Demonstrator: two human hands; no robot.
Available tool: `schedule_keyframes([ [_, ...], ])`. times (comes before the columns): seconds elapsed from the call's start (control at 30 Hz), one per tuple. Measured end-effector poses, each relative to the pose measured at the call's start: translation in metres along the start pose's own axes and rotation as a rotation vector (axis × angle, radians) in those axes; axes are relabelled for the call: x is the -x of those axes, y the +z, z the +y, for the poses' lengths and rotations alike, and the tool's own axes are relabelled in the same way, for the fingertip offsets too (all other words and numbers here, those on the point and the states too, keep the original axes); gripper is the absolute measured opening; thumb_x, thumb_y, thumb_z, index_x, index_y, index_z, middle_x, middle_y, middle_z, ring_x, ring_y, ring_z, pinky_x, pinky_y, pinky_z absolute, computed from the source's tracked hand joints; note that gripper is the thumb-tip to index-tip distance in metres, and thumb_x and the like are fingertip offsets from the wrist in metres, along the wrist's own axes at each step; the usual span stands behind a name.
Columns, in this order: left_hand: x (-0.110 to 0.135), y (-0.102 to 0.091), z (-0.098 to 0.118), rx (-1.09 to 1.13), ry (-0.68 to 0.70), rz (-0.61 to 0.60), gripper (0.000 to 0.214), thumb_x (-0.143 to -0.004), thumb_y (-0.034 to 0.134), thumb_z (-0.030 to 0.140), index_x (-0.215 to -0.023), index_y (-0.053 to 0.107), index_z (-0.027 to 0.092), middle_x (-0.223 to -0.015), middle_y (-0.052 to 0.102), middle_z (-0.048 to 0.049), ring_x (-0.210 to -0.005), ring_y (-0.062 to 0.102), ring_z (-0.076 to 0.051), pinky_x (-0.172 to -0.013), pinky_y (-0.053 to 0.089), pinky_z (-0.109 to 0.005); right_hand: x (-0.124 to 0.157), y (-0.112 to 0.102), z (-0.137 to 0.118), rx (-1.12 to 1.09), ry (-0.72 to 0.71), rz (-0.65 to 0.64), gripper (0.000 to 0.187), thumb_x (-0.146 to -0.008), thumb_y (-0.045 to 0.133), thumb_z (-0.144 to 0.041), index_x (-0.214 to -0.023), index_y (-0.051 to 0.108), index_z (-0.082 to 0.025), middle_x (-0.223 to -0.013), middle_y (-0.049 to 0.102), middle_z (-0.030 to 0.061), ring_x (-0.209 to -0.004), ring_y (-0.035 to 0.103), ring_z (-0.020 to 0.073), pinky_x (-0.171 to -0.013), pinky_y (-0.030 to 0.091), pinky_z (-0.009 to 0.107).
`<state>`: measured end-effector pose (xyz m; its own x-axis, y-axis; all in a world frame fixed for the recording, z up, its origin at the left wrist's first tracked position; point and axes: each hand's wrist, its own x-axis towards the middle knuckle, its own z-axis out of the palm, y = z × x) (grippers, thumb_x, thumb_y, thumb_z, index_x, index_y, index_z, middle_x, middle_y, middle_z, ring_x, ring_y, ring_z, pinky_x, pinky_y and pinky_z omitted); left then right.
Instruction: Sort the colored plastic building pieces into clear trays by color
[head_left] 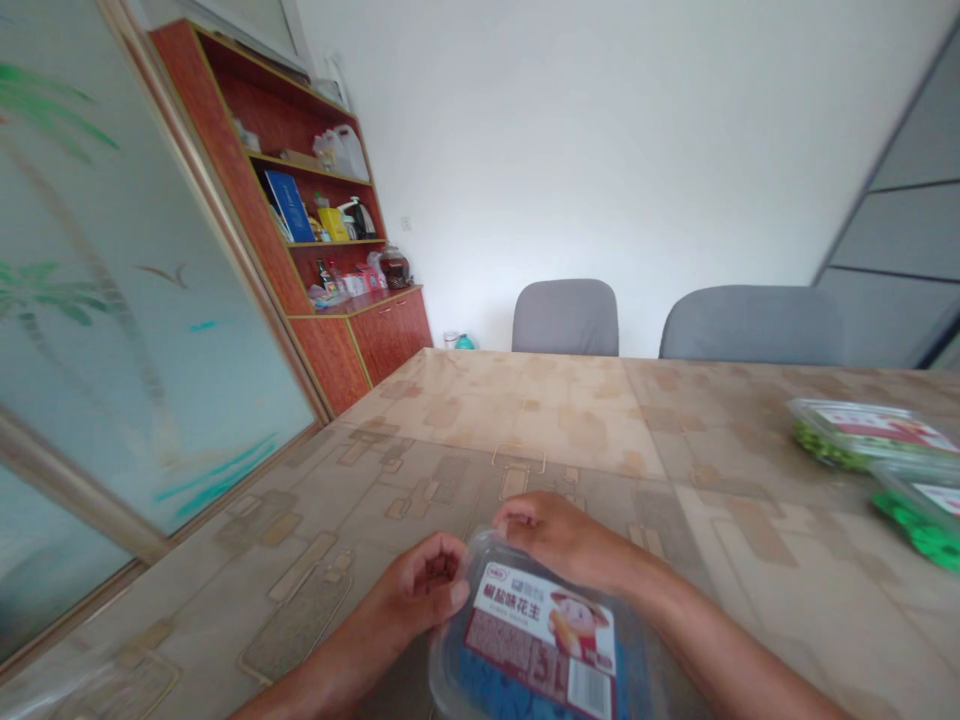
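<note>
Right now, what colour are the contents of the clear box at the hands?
Blue contents inside the clear box, seen in the head view.

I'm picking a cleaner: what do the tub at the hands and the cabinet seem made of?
Tub: likely clear, glossy plastic; blue contents show through. Cabinet: perhaps wood or wood-look board, slightly shiny, judging by its reddish, mottled surface.

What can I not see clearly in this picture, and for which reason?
All in the head view:
Near end of the clear box: cut off by the bottom edge.
Fine print on its label: too small.
Right hand: palm hidden behind its back.
Box with bright green pieces: cut off by the right edge.
</note>
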<state>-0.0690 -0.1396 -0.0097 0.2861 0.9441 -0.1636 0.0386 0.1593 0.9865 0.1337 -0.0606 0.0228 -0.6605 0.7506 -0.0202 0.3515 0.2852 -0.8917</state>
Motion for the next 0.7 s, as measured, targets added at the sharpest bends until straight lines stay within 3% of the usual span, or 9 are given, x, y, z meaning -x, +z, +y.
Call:
schedule_keyframes([
  [0.17, -0.004, 0.002, -0.002, 0.001, 0.003, -0.009, 0.043, -0.076, 0.066, 0.054, -0.096, 0.059, 0.016, -0.084, 0.063, -0.0034, -0.075, 0.058, -0.017, -0.065, 0.041, -0.025, -0.007, 0.006, 0.001, -0.104, 0.048, 0.072, 0.012, -0.075, 0.054, -0.017, -0.067, 0.063, -0.015, -0.058, 0.052, -0.0044, -0.057, 0.044, 0.0097, -0.052, 0.032, 0.019],
  [0.33, 0.001, 0.011, -0.004, 0.088, 0.113, -0.075, 0.062, -0.069, 0.071, 0.057, -0.117, 0.056, 0.02, -0.109, 0.064, -0.0095, -0.101, 0.059, -0.027, -0.084, 0.044, -0.035, -0.004, 0.004, 0.003, -0.228, 0.095, 0.091, 0.011, -0.076, 0.056, -0.022, -0.071, 0.063, -0.015, -0.058, 0.054, -0.0043, -0.054, 0.046, 0.0087, -0.053, 0.036, 0.019],
  [0.5, 0.014, 0.024, 0.008, 0.157, 0.139, -0.166, 0.073, -0.069, 0.074, 0.051, -0.133, 0.046, 0.03, -0.133, 0.053, -0.0095, -0.122, 0.049, -0.034, -0.103, 0.034, -0.047, 0.001, 0.001, -0.006, -0.284, 0.158, 0.113, 0.02, -0.076, 0.056, -0.03, -0.062, 0.054, -0.016, -0.053, 0.045, -0.0053, -0.049, 0.04, 0.008, -0.046, 0.031, 0.019],
  [0.7, 0.023, 0.031, 0.017, 0.192, 0.063, -0.279, 0.11, -0.058, 0.083, 0.05, -0.147, 0.02, 0.034, -0.15, 0.032, -0.0101, -0.138, 0.028, -0.037, -0.11, 0.023, -0.052, -0.001, 0.001, -0.005, -0.267, 0.165, 0.16, 0.013, -0.075, 0.054, -0.023, -0.063, 0.052, -0.017, -0.056, 0.045, -0.0051, -0.052, 0.039, 0.0084, -0.046, 0.029, 0.019],
])
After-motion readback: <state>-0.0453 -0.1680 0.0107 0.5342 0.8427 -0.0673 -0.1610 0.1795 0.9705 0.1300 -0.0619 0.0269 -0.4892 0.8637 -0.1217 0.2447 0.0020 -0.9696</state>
